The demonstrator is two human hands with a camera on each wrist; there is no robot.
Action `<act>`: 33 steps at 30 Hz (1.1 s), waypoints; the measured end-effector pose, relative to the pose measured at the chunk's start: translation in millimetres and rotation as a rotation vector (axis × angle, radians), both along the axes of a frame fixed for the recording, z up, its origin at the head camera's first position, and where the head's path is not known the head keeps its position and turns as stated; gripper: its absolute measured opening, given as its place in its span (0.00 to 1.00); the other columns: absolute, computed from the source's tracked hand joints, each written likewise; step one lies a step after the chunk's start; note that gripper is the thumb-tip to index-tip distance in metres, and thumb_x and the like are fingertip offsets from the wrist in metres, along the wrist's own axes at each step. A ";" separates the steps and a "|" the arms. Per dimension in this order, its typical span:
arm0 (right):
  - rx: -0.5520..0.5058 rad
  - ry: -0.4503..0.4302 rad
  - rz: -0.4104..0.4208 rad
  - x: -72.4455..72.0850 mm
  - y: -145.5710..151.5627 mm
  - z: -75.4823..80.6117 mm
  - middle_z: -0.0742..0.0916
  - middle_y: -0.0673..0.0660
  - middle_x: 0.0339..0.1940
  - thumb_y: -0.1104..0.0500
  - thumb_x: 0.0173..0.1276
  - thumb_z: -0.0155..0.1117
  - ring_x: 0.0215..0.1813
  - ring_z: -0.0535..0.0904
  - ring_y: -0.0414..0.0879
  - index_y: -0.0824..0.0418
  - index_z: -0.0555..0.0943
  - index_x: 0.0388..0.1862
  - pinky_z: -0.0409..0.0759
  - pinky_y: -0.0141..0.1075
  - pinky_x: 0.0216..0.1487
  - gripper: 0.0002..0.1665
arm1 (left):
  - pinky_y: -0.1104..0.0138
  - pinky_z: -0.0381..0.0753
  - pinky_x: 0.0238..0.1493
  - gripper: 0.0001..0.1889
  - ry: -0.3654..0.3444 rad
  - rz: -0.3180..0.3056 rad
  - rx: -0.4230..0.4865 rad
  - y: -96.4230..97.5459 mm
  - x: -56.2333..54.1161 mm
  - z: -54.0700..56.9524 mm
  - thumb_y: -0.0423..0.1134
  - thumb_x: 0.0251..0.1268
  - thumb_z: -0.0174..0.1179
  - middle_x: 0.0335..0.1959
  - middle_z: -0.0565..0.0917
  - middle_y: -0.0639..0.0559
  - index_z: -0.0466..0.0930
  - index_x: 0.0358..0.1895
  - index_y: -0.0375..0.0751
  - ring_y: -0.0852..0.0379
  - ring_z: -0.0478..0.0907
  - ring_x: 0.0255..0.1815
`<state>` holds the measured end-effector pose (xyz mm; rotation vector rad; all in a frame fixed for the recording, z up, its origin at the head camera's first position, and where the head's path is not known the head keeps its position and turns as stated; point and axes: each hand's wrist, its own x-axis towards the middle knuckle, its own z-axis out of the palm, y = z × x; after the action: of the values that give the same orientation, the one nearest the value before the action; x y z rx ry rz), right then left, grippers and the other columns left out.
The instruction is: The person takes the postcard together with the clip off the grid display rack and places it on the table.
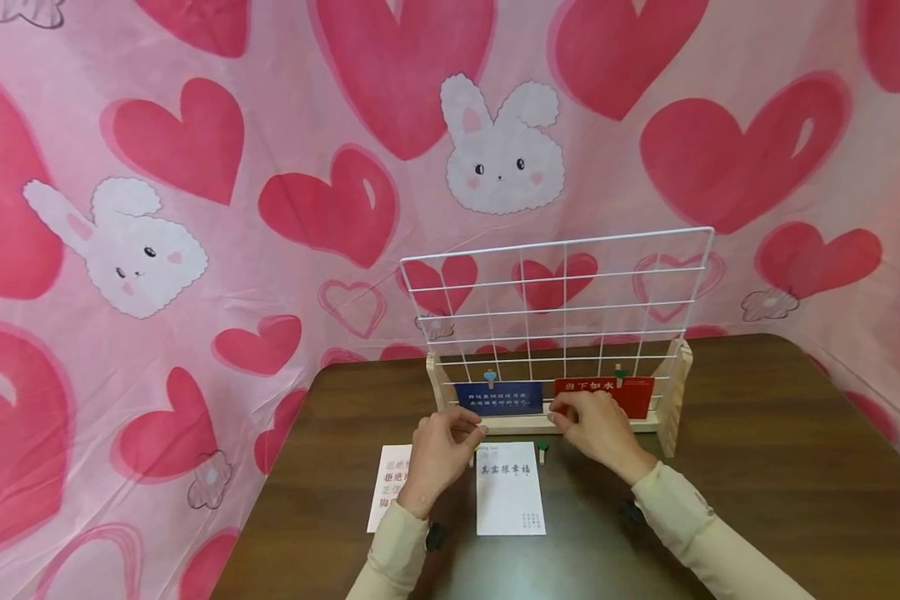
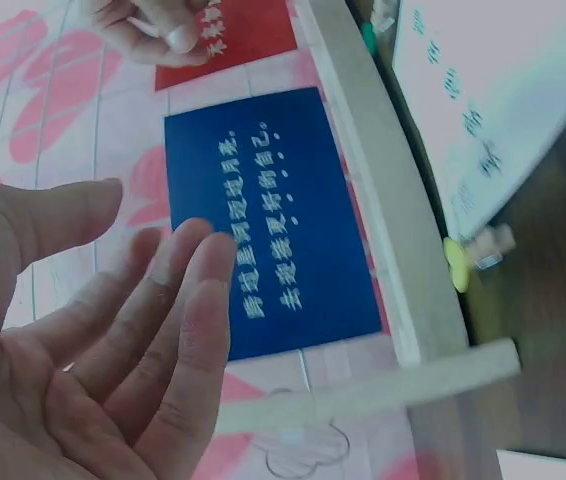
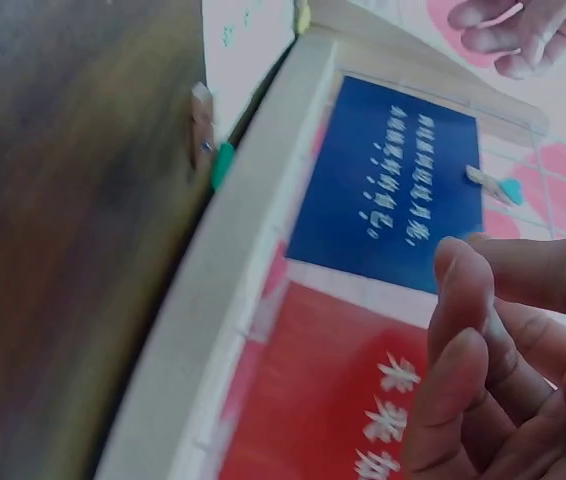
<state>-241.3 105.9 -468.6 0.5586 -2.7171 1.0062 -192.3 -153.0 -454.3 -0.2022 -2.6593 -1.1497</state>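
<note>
A blue card with white writing hangs low on a white wire grid, under a clip with a light blue heart. To its right is a red card, held by a clip with a dark green top. My left hand hovers before the blue card's left side; the left wrist view shows its fingers loosely bent, thumb apart, and nothing held. In front of the red card's left part is my right hand, thumb and forefinger close together. No object shows between them in the right wrist view.
Pale wooden feet and a bar support the grid on the brown table. Before it lie a white card, another white card partly behind my left hand, a green-topped clip and a yellow-topped clip.
</note>
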 end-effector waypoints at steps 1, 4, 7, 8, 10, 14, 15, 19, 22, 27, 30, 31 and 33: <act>0.001 0.025 -0.007 1.1 1.7 2.3 0.83 0.47 0.17 0.60 0.64 0.76 0.19 0.67 0.41 0.59 0.91 0.42 0.68 0.32 0.21 0.08 | 0.71 0.85 0.37 0.07 0.010 -0.012 0.012 3.2 -0.9 1.1 0.42 0.66 0.71 0.34 0.93 0.53 0.90 0.43 0.43 0.62 0.88 0.33; -0.001 0.072 -0.031 3.4 7.7 9.6 0.82 0.47 0.15 0.59 0.64 0.76 0.18 0.65 0.41 0.60 0.91 0.43 0.66 0.32 0.19 0.09 | 0.71 0.88 0.39 0.08 0.043 -0.055 0.044 12.0 -5.1 3.7 0.40 0.67 0.71 0.37 0.93 0.51 0.90 0.44 0.41 0.59 0.91 0.37; -0.007 0.111 -0.049 3.7 16.1 17.4 0.78 0.47 0.13 0.59 0.65 0.75 0.16 0.64 0.40 0.60 0.91 0.44 0.64 0.32 0.17 0.10 | 0.71 0.88 0.39 0.09 0.065 -0.086 0.048 20.2 -11.3 5.9 0.39 0.68 0.70 0.39 0.93 0.50 0.90 0.45 0.39 0.56 0.92 0.40; -0.013 0.122 -0.054 3.7 19.3 19.8 0.76 0.47 0.12 0.59 0.66 0.75 0.16 0.63 0.40 0.60 0.91 0.44 0.64 0.32 0.16 0.10 | 0.71 0.88 0.39 0.09 0.073 -0.096 0.047 22.9 -13.6 6.6 0.39 0.68 0.70 0.40 0.93 0.50 0.90 0.46 0.38 0.55 0.92 0.41; -0.024 0.159 -0.067 3.2 25.9 23.6 0.74 0.46 0.12 0.60 0.66 0.75 0.15 0.63 0.39 0.60 0.91 0.45 0.63 0.32 0.15 0.09 | 0.72 0.88 0.40 0.10 0.080 -0.114 0.044 28.3 -17.7 8.5 0.39 0.69 0.70 0.40 0.93 0.49 0.90 0.47 0.37 0.56 0.92 0.41; -0.035 0.252 -0.099 0.2 38.1 28.9 0.74 0.46 0.11 0.62 0.65 0.75 0.15 0.61 0.36 0.61 0.90 0.44 0.60 0.31 0.15 0.09 | 0.70 0.89 0.43 0.11 0.078 -0.156 0.050 39.8 -24.2 12.5 0.39 0.69 0.69 0.42 0.93 0.49 0.89 0.49 0.38 0.56 0.91 0.41; -0.034 0.278 -0.111 -0.8 41.0 30.2 0.75 0.47 0.11 0.63 0.65 0.75 0.15 0.61 0.35 0.61 0.90 0.43 0.60 0.30 0.15 0.09 | 0.69 0.89 0.44 0.11 0.075 -0.168 0.050 42.8 -25.4 13.5 0.39 0.70 0.69 0.43 0.93 0.48 0.89 0.50 0.38 0.56 0.91 0.41; -0.018 0.309 -0.154 -2.6 51.2 34.3 0.79 0.48 0.13 0.63 0.64 0.74 0.16 0.61 0.34 0.61 0.91 0.43 0.59 0.31 0.16 0.08 | 0.62 0.90 0.48 0.12 0.052 -0.209 0.061 53.5 -29.8 13.7 0.39 0.70 0.68 0.46 0.92 0.46 0.88 0.52 0.38 0.53 0.92 0.44; 0.002 0.286 -0.176 -2.2 57.0 36.0 0.78 0.48 0.13 0.62 0.66 0.73 0.16 0.61 0.35 0.61 0.91 0.44 0.58 0.32 0.16 0.09 | 0.60 0.90 0.50 0.14 0.031 -0.224 0.068 60.1 -33.0 10.6 0.39 0.70 0.68 0.50 0.92 0.45 0.87 0.55 0.39 0.52 0.91 0.47; 0.026 0.276 -0.195 -2.9 63.0 36.1 0.74 0.47 0.12 0.62 0.66 0.72 0.16 0.59 0.37 0.61 0.91 0.49 0.57 0.34 0.16 0.13 | 0.63 0.90 0.51 0.16 0.021 -0.213 0.067 69.0 -38.2 4.0 0.39 0.70 0.68 0.52 0.91 0.44 0.85 0.58 0.40 0.53 0.91 0.49; 0.041 0.275 -0.202 -3.6 65.8 35.7 0.75 0.48 0.13 0.62 0.66 0.72 0.16 0.61 0.39 0.61 0.90 0.50 0.59 0.35 0.16 0.14 | 0.62 0.90 0.52 0.17 0.016 -0.206 0.064 74.4 -40.2 2.7 0.38 0.69 0.69 0.53 0.91 0.44 0.84 0.59 0.42 0.53 0.91 0.50; 0.047 0.270 -0.202 -3.8 66.7 35.4 0.75 0.48 0.13 0.62 0.66 0.71 0.16 0.61 0.39 0.61 0.90 0.50 0.60 0.35 0.16 0.14 | 0.61 0.90 0.51 0.17 0.020 -0.207 0.064 76.1 -40.4 2.4 0.38 0.69 0.69 0.52 0.91 0.44 0.84 0.59 0.42 0.52 0.91 0.49; 0.058 0.256 -0.205 -4.0 68.0 35.4 0.77 0.49 0.13 0.61 0.67 0.71 0.17 0.63 0.40 0.60 0.90 0.51 0.62 0.36 0.16 0.14 | 0.59 0.90 0.52 0.17 0.018 -0.212 0.064 79.1 -41.2 2.3 0.37 0.69 0.69 0.53 0.91 0.44 0.84 0.60 0.42 0.52 0.91 0.49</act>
<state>-245.3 173.9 -433.2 0.3789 -2.5209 0.7512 -233.6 -73.9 -452.0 -0.4905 -2.6297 -1.2865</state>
